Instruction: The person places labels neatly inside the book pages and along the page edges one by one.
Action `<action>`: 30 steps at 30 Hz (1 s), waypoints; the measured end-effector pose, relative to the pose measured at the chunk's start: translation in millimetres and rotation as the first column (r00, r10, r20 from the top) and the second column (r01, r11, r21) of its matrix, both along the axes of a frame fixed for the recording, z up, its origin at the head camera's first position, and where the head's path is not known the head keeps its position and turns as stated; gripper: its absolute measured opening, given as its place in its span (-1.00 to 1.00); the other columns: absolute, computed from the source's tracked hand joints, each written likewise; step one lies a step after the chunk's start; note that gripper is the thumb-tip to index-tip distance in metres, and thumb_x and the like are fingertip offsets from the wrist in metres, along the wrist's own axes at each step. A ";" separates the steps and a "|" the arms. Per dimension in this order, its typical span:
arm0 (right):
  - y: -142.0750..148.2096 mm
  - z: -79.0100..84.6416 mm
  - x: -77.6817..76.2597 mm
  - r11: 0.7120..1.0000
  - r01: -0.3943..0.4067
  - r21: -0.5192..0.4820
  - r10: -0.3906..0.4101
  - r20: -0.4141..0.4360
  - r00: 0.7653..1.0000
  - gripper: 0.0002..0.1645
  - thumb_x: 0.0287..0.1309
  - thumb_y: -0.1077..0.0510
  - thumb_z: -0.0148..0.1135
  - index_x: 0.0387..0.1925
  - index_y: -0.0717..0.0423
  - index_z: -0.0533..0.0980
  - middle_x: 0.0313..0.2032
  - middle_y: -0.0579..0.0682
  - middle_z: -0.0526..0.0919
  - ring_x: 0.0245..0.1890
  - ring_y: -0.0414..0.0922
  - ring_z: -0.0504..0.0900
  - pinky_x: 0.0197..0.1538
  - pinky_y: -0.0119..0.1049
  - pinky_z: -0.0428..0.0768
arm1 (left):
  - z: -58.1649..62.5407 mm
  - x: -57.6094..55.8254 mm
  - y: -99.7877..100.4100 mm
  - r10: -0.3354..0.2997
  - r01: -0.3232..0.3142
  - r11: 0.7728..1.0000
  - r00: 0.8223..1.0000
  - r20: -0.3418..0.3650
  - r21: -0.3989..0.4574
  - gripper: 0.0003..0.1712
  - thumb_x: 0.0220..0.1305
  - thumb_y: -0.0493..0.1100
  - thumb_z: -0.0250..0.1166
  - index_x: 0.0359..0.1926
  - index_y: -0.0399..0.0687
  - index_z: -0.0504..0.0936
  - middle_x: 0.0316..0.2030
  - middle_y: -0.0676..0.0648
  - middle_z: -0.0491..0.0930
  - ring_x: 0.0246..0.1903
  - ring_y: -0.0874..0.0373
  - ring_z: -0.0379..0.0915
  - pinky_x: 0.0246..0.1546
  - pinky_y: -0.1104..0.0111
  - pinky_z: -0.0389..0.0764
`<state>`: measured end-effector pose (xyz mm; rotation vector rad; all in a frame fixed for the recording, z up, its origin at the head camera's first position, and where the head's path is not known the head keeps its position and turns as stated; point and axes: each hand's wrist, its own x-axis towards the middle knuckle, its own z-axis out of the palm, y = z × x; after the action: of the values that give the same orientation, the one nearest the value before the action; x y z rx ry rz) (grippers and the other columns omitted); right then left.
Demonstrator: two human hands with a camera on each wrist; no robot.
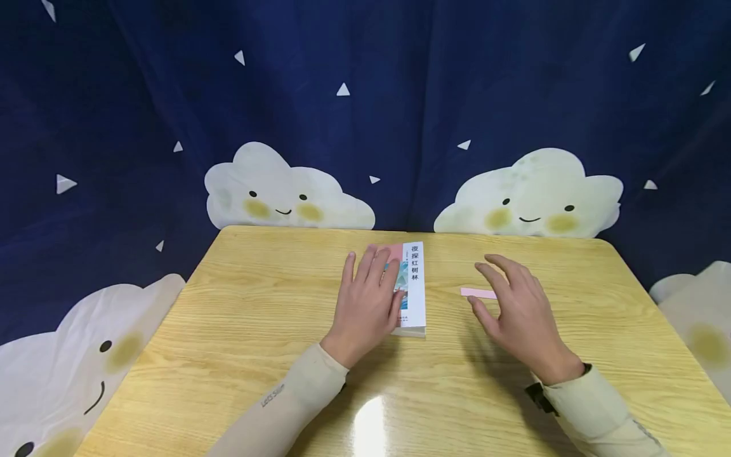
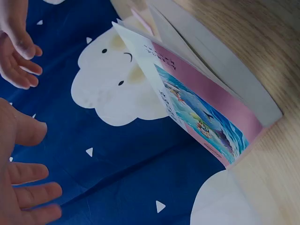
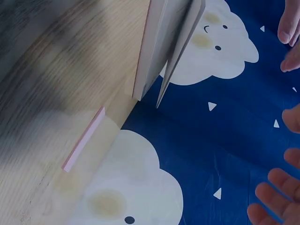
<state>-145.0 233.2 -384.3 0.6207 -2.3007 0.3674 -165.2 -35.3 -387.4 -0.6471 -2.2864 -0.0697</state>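
Left hand [image 1: 368, 303] straight-fingered over the book [image 1: 417, 292], right hand [image 1: 521, 311] parted at the strip [image 1: 476, 293], both empty: we'd best steady the raised cover [image 2: 201, 112] before pinching.

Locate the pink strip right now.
In the head view, the pink strip lies on the table right of the book, its right end hidden by the right hand; the right wrist view shows no hand touching it.
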 end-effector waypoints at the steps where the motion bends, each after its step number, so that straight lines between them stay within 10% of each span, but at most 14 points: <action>1: -0.3 0.2 0.3 1.000 -0.011 -0.010 0.011 -0.001 1.000 -0.23 0.41 -0.31 -0.15 0.12 0.29 0.51 0.17 0.29 0.52 0.07 0.27 0.51 -0.04 0.20 0.51 | -0.1 0.2 -1.3 -0.010 0.011 1.000 1.000 -0.009 0.005 -0.53 0.28 0.02 0.21 0.15 -0.07 0.54 0.24 -0.13 0.53 0.30 -0.07 0.39 0.34 -0.10 0.33; 30: 0.9 -3.8 11.2 0.991 -0.002 -0.135 0.021 0.141 0.990 -0.67 0.02 0.28 0.43 -0.11 0.16 0.65 -0.23 0.04 0.76 -0.20 0.01 0.72 -0.16 0.00 0.63 | -12.0 6.5 -17.2 -0.032 0.026 0.998 0.995 0.098 0.059 -0.75 0.21 -0.19 0.37 -0.07 -0.04 0.72 0.06 -0.06 0.66 0.04 0.01 0.55 -0.01 0.17 0.63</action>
<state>-133.8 234.0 -388.1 0.5560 -2.3843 0.5838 -158.6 -52.5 -399.4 -0.6600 -2.3613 -0.1845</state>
